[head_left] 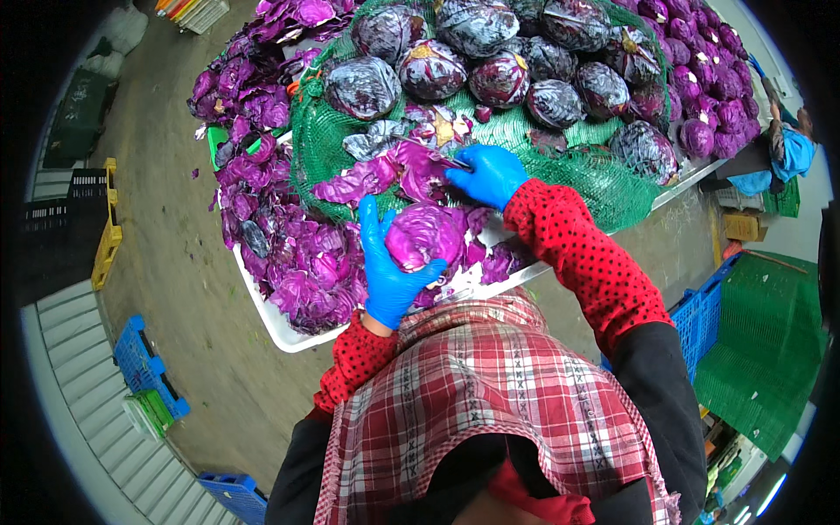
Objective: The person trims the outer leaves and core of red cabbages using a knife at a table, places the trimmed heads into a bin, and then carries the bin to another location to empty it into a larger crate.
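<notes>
Two grips on my remote cam: L hand (387,273) holds peeled cabbage (426,234); R hand (492,176), beyond cabbage & rt, pinches purple leaf (423,171).

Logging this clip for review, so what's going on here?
A person in blue gloves is handling purple cabbage. The left hand holds a bright purple head at a white tray; the right hand is at torn leaves just beyond it, its exact grip unclear. More leaves are heaped to the left. Darker whole heads lie on green netting beyond, with bright heads piled far right.
</notes>
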### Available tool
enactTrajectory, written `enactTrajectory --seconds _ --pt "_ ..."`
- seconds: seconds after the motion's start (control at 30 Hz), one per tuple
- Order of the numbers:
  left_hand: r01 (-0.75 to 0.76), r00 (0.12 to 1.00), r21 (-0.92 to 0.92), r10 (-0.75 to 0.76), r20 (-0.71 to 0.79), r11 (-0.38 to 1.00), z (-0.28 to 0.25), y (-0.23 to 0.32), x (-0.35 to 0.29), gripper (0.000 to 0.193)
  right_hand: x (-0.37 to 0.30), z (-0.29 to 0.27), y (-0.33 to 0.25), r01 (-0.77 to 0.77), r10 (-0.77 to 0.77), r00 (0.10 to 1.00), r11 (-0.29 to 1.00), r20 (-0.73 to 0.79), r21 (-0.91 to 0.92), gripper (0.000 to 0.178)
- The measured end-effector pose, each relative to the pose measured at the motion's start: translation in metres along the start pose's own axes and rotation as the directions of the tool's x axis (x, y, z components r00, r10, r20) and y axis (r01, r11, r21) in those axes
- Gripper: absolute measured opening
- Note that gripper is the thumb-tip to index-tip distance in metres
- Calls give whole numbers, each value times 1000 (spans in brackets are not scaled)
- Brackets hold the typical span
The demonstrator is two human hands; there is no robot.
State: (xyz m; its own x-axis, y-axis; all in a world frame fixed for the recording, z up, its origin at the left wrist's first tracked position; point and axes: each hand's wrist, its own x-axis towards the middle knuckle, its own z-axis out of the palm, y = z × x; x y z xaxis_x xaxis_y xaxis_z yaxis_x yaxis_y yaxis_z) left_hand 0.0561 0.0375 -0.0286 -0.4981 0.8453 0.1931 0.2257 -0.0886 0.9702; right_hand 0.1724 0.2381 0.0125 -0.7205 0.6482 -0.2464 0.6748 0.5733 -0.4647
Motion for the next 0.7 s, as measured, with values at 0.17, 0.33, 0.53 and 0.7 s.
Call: enactTrajectory --seconds 0.17,0.33,0.53,0.7 --pt "229 969 -169 -241 -58 959 -25 10 -1 91 -49 13 -47 253 -206 948 950 -241 182 39" --pt "310 948 55 -304 -94 949 -33 8 0 83 -79 56 -38 56 30 983 887 -180 458 63" --pt "1 971 573 -137 194 819 -34 39 32 108 -65 49 -25 10 107 973 866 -205 500 49" --pt "120 961 722 -263 89 681 -20 46 40 98 -102 74 -32 -45 91 973 975 -210 217 63"
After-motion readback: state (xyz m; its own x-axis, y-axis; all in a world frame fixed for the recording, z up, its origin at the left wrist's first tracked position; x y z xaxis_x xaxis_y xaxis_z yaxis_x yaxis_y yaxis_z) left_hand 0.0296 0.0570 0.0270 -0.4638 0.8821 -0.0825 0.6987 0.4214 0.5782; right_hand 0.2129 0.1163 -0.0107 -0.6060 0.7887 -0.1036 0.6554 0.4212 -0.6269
